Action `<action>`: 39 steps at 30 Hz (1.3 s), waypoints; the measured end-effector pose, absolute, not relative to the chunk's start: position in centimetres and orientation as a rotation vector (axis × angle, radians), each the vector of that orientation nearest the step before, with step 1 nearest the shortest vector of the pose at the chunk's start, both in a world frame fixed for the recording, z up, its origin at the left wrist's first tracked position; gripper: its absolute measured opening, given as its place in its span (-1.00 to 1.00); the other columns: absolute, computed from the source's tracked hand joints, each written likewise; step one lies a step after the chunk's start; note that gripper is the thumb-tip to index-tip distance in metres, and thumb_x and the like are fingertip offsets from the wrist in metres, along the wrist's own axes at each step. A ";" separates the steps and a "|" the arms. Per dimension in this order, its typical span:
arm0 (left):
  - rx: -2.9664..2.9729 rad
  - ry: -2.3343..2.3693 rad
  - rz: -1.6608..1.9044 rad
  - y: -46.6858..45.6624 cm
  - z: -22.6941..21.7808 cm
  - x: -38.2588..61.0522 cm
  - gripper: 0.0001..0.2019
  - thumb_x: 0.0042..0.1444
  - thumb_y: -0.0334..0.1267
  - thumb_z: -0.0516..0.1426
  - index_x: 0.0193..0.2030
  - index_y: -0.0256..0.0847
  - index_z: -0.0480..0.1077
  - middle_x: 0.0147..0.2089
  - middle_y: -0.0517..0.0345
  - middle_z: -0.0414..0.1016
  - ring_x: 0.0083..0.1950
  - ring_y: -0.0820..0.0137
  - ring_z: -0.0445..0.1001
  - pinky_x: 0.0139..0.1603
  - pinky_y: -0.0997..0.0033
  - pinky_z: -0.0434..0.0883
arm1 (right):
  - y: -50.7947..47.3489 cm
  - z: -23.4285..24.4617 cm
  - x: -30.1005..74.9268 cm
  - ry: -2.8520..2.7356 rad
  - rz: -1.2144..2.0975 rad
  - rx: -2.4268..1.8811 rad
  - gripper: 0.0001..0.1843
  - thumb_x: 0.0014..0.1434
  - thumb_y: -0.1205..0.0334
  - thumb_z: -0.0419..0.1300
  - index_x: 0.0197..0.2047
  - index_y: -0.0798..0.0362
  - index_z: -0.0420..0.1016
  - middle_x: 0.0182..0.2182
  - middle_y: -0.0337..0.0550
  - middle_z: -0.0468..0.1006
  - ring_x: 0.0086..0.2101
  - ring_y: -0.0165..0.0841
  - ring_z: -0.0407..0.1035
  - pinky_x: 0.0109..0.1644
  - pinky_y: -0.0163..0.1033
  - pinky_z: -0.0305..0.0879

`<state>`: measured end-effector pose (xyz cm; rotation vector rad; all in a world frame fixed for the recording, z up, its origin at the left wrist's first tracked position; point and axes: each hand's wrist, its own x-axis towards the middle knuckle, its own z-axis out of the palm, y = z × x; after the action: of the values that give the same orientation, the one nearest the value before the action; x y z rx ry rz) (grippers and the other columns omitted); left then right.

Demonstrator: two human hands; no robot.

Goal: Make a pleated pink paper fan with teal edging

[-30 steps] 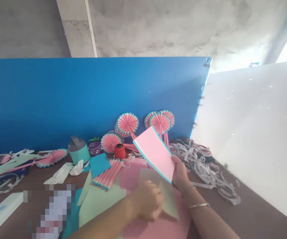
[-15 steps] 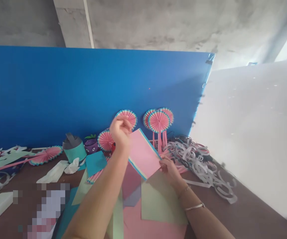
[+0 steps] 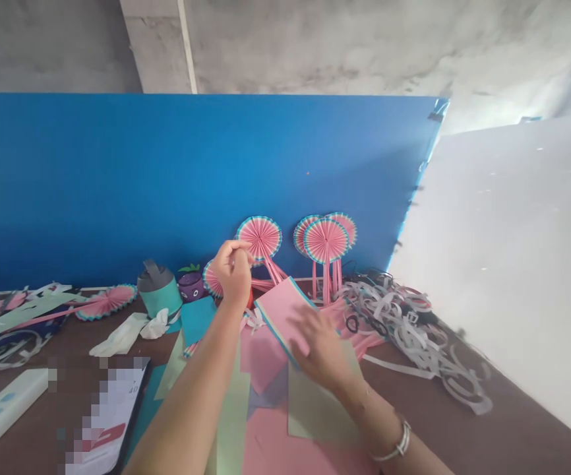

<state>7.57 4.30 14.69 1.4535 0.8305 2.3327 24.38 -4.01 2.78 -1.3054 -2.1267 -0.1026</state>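
Observation:
My right hand [image 3: 319,346] is over a pink sheet of paper [image 3: 281,310] edged with blue and cream strips. Its fingers are spread and blurred by motion; contact with the sheet cannot be told. The sheet sits at a slant above other coloured papers, its right part covered by the hand. Up and to the left, my left hand [image 3: 235,270] is closed with the fingers curled together, apart from the sheet. Whatever it may pinch is hidden. Just behind it stands a round pleated pink paper fan [image 3: 260,236] with a blue rim.
More pleated fans [image 3: 326,240] stand against the blue panel [image 3: 167,171]. Tangled white strips [image 3: 399,316] lie at right. A teal-and-grey cup [image 3: 159,293], a purple pot [image 3: 191,285], crumpled tissue [image 3: 155,324] and a phone [image 3: 117,415] are at left. Pink paper [image 3: 285,442] lies in front.
My right hand has let go of the sheet's right edge and moved left over it, fingers spreading. The sheet is lower and tilted differently. My left hand stays closed, and the view has shifted slightly.

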 end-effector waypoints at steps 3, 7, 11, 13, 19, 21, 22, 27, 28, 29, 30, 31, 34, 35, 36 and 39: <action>1.475 0.833 2.268 4.2 14.5 8.2 -0.82 -0.08 -0.43 -0.02 -0.50 -0.22 0.39 -0.67 0.33 0.32 -0.62 0.54 0.32 -0.61 0.60 0.21 | -6.1 3.0 21.3 -2.633 0.221 -0.750 -0.49 0.16 0.13 0.03 0.19 -0.03 0.25 0.11 -0.08 0.40 0.17 -0.21 0.12 0.21 -0.08 -0.02; 1.512 0.860 2.147 4.6 14.7 7.8 -0.83 -0.10 -0.41 -0.02 -0.51 -0.21 0.39 -0.67 0.33 0.33 -0.64 0.53 0.32 -0.63 0.59 0.21 | -6.5 2.4 20.4 -2.659 0.281 -0.878 -0.59 0.20 0.15 0.01 0.11 -0.05 0.33 0.08 -0.11 0.43 0.12 -0.22 0.20 0.26 -0.03 -0.16; 1.606 1.030 1.950 5.0 14.9 5.9 -0.81 -0.07 -0.41 -0.04 -0.45 -0.21 0.39 -0.65 0.33 0.35 -0.64 0.53 0.30 -0.59 0.57 0.25 | -5.4 1.8 21.1 -2.559 0.188 -1.089 -0.68 0.16 0.28 0.05 -0.02 -0.03 0.42 -0.13 -0.10 0.56 0.06 -0.21 0.24 0.27 -0.01 -0.21; 1.729 1.130 1.766 4.1 14.1 5.2 -0.79 -0.04 -0.40 -0.03 -0.39 -0.21 0.43 -0.61 0.29 0.40 -0.58 0.49 0.37 -0.54 0.54 0.30 | -5.0 1.6 21.3 -2.520 0.188 -1.091 -0.73 0.13 0.32 0.07 -0.10 -0.03 0.46 -0.22 -0.14 0.58 -0.03 -0.25 0.31 0.23 -0.05 -0.11; 2.378 1.229 0.776 -3.6 6.5 5.2 -0.70 0.11 -0.37 -0.02 -0.11 -0.15 0.48 -0.09 0.06 0.56 -0.04 0.29 0.47 0.01 0.28 0.35 | -2.4 -0.1 24.2 -2.171 -0.106 -1.314 -0.67 0.16 0.39 -0.05 -0.12 0.06 0.48 -0.12 0.00 0.53 -0.03 -0.21 0.32 0.08 -0.10 0.13; 2.512 1.156 0.546 -5.7 3.6 5.0 -0.63 0.14 -0.29 0.03 0.09 -0.13 0.37 0.18 0.01 0.39 0.21 0.21 0.28 0.25 0.14 0.16 | -1.2 -0.8 26.2 -2.028 -0.269 -1.615 -0.65 0.16 0.34 -0.02 -0.02 0.11 0.43 0.00 0.11 0.45 0.06 -0.11 0.24 0.11 -0.02 0.09; 2.548 1.142 0.444 -6.3 2.4 4.9 -0.55 0.16 -0.18 0.04 0.21 -0.11 0.26 0.31 0.00 0.21 0.32 0.15 0.11 0.30 0.05 0.05 | -0.6 -1.1 27.1 -1.973 -0.326 -1.765 -0.65 0.15 0.29 0.01 -0.01 0.15 0.42 0.01 0.17 0.44 0.07 -0.05 0.22 0.11 0.02 0.09; 2.501 1.138 0.219 -7.2 0.1 4.1 -0.45 0.27 0.00 -0.16 0.36 -0.06 -0.06 0.44 0.01 -0.14 0.42 0.13 -0.19 0.34 -0.11 -0.16 | 0.5 -1.9 29.3 -1.955 -0.288 -2.109 -0.51 0.11 0.24 0.05 0.12 0.15 0.29 0.05 0.13 0.43 0.08 -0.03 0.23 0.16 0.12 -0.01; 2.497 1.127 0.227 -7.2 0.0 4.1 -0.44 0.27 0.02 -0.16 0.36 -0.07 -0.07 0.44 0.00 -0.15 0.42 0.13 -0.20 0.35 -0.11 -0.17 | 0.6 -1.8 29.3 -1.977 -0.277 -2.097 -0.50 0.10 0.25 0.04 0.13 0.15 0.28 0.05 0.10 0.43 0.08 -0.05 0.23 0.17 0.13 -0.04; 2.494 1.115 0.240 -7.2 0.0 4.1 -0.44 0.26 0.02 -0.16 0.36 -0.08 -0.07 0.44 -0.02 -0.15 0.42 0.14 -0.21 0.35 -0.10 -0.17 | 0.5 -1.8 29.2 -1.981 -0.274 -2.082 -0.49 0.09 0.27 0.03 0.13 0.14 0.28 0.04 0.09 0.44 0.08 -0.06 0.23 0.18 0.13 -0.06; 2.491 1.104 0.256 -7.2 0.1 4.2 -0.43 0.26 0.02 -0.16 0.36 -0.10 -0.07 0.44 -0.04 -0.15 0.42 0.14 -0.21 0.36 -0.07 -0.16 | 0.6 -1.7 29.1 -1.969 -0.275 -2.068 -0.48 0.08 0.29 0.02 0.14 0.15 0.28 0.04 0.09 0.44 0.08 -0.07 0.23 0.18 0.13 -0.06; 2.484 1.093 0.269 -7.3 0.1 4.2 -0.43 0.26 0.02 -0.16 0.36 -0.13 -0.06 0.44 -0.05 -0.15 0.43 0.15 -0.22 0.36 -0.04 -0.15 | 0.6 -1.6 29.0 -1.951 -0.271 -2.053 -0.48 0.07 0.30 0.02 0.13 0.16 0.29 0.03 0.08 0.45 0.08 -0.07 0.23 0.18 0.12 -0.06; 2.459 1.092 0.306 -7.3 0.1 4.2 -0.39 0.24 0.00 -0.09 0.36 -0.19 -0.07 0.44 -0.05 -0.15 0.43 0.17 -0.25 0.38 0.07 -0.10 | 0.8 -1.2 28.9 -1.876 -0.184 -2.001 -0.50 0.05 0.36 -0.03 0.08 0.15 0.35 -0.09 0.06 0.52 -0.01 -0.08 0.31 0.09 0.06 0.06; 2.454 1.111 0.325 -7.2 0.1 4.2 -0.40 0.24 -0.03 -0.09 0.36 -0.21 -0.06 0.43 -0.06 -0.14 0.43 0.18 -0.24 0.38 0.09 -0.08 | 0.8 -1.1 29.0 -1.856 -0.140 -1.954 -0.53 0.05 0.35 -0.05 0.04 0.13 0.39 -0.13 0.04 0.54 -0.05 -0.09 0.33 0.04 0.02 0.11; 2.453 1.133 0.346 -7.2 0.0 4.1 -0.43 0.25 -0.09 -0.09 0.35 -0.23 -0.04 0.42 -0.06 -0.10 0.43 0.19 -0.22 0.38 0.11 -0.07 | 0.8 -0.9 29.1 -1.829 -0.089 -1.889 -0.57 0.06 0.33 -0.06 -0.02 0.11 0.43 -0.18 0.02 0.55 -0.09 -0.10 0.35 -0.01 -0.02 0.16; 2.470 1.187 0.392 -6.8 0.0 4.0 -0.49 0.21 -0.38 -0.13 0.32 -0.28 0.04 0.39 -0.08 0.01 0.41 0.21 -0.13 0.37 0.11 -0.02 | 0.6 -0.2 29.3 -1.645 0.079 -1.692 -0.67 0.07 0.19 -0.04 -0.21 0.08 0.49 -0.26 0.00 0.55 -0.22 -0.15 0.38 -0.15 -0.14 0.23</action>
<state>4.00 -6.77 0.00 2.4701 1.1872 0.3915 29.26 0.56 -0.16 -1.6916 -1.6446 0.0786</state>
